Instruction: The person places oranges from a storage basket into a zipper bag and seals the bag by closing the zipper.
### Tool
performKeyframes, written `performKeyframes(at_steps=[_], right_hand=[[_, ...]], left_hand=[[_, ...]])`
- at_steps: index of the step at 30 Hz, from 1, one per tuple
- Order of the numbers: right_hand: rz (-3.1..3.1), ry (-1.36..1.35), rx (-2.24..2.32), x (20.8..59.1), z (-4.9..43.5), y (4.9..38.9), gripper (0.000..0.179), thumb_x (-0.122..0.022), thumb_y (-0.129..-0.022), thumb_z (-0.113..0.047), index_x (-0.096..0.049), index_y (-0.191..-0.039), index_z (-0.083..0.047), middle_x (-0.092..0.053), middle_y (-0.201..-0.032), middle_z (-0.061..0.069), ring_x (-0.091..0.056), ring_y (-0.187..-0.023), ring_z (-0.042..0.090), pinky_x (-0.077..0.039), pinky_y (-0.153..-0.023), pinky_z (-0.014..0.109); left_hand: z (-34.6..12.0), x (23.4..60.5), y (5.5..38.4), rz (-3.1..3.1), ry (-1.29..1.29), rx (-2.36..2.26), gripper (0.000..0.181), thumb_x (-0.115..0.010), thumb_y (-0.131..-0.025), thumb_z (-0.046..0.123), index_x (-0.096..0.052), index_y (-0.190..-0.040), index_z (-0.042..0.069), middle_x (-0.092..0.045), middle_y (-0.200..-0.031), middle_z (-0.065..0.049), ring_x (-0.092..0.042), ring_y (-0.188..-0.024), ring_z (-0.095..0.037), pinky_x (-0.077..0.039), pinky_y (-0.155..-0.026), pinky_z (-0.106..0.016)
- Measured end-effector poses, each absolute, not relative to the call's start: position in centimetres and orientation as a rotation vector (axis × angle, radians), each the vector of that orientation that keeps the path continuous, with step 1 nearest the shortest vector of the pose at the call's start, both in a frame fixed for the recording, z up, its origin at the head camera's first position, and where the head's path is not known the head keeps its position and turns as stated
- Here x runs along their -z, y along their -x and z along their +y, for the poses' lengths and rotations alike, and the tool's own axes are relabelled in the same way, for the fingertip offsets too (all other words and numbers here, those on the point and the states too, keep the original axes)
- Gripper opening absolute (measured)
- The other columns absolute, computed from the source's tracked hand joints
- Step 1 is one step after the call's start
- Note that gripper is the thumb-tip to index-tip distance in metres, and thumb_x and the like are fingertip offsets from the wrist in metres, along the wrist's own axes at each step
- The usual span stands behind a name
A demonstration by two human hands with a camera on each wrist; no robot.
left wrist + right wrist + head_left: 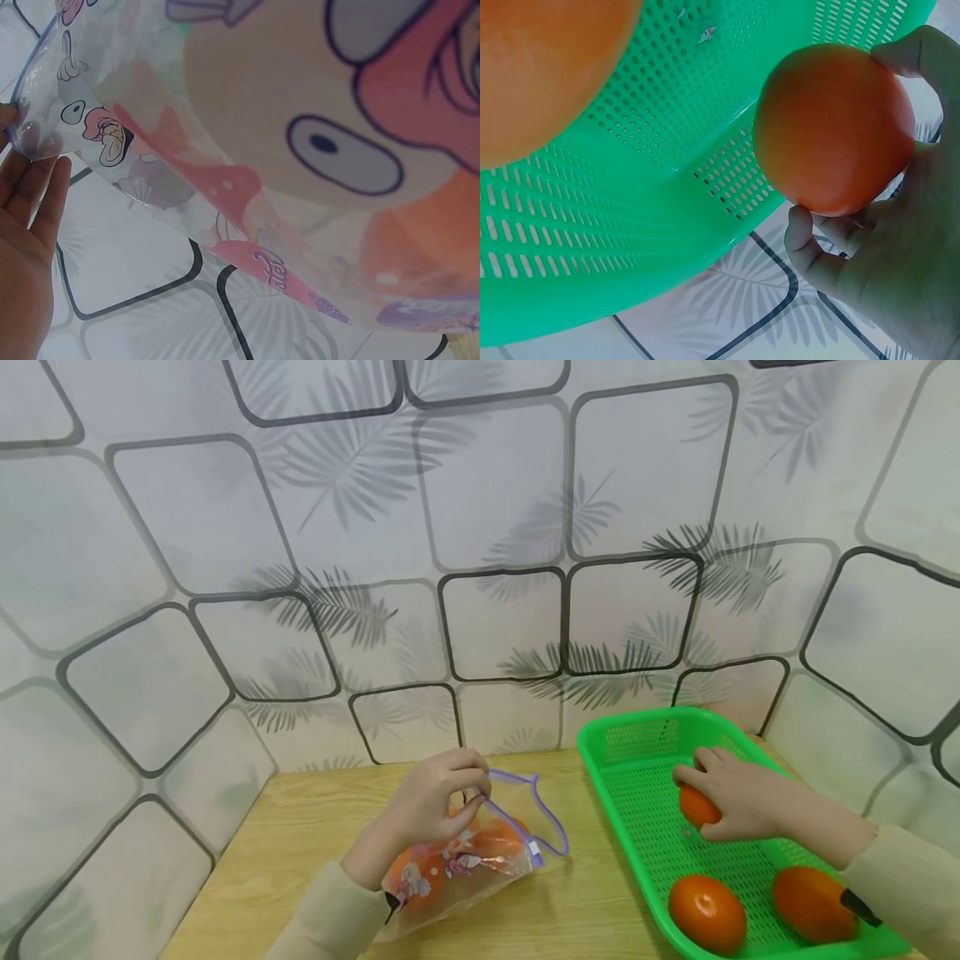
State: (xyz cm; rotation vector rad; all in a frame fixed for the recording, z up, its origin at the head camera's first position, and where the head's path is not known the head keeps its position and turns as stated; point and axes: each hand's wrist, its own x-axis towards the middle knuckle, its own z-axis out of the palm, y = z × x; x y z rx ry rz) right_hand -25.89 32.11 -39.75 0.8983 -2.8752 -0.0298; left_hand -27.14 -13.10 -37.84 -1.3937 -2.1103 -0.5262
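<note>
In the head view my left hand pinches the rim of a clear zip bag with cartoon prints and a purple slider edge. The bag lies on the table with its mouth spread, and orange-red tomatoes show through its plastic. The left wrist view has the fingers at the bag's edge. Over the green basket, my right hand grips a tomato between thumb and fingers; the right wrist view shows this tomato smooth and round.
Two more tomatoes, one in front and one near the right sleeve, sit in the basket's near end. The basket stands on the right of the wooden table. A patterned wall covering rises behind the table's back edge.
</note>
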Motion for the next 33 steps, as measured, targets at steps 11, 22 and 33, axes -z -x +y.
performKeyframes(at_steps=[11,22,33], right_hand=[[-2.825,-0.905,0.026,39.2,30.7,25.6,0.058,-0.085,-0.068,-0.038,-0.063,-0.119,-0.021,-0.050,-0.104,0.004,-0.043,-0.088,0.016,-0.035,-0.055,0.024],[-2.800,-0.932,0.019,39.1,29.6,25.5,0.056,-0.080,-0.075,-0.036,-0.064,-0.125,-0.017,-0.052,-0.108,0.007,-0.043,-0.088,0.016,-0.035,-0.055,0.022],[-2.759,-0.941,-0.009,38.9,28.3,25.9,0.054,-0.079,-0.073,-0.034,-0.062,-0.122,-0.017,-0.050,-0.104,0.004,-0.044,-0.089,0.017,-0.037,-0.056,0.023]], left_hand=[[-13.0,37.8,27.1,-2.097,1.407,0.534,0.015,-0.077,-0.083,0.003,-0.070,-0.086,0.016,-0.068,-0.095,0.001,-0.064,-0.086,-0.012,-0.057,-0.077,-0.024],[-13.0,37.8,27.1,-2.096,1.412,0.537,0.015,-0.078,-0.083,0.003,-0.070,-0.086,0.016,-0.068,-0.095,0.001,-0.064,-0.086,-0.012,-0.056,-0.076,-0.024],[-12.9,38.1,27.4,-2.055,1.425,0.545,0.016,-0.077,-0.082,0.002,-0.069,-0.086,0.016,-0.068,-0.094,0.001,-0.063,-0.084,-0.012,-0.056,-0.075,-0.023]])
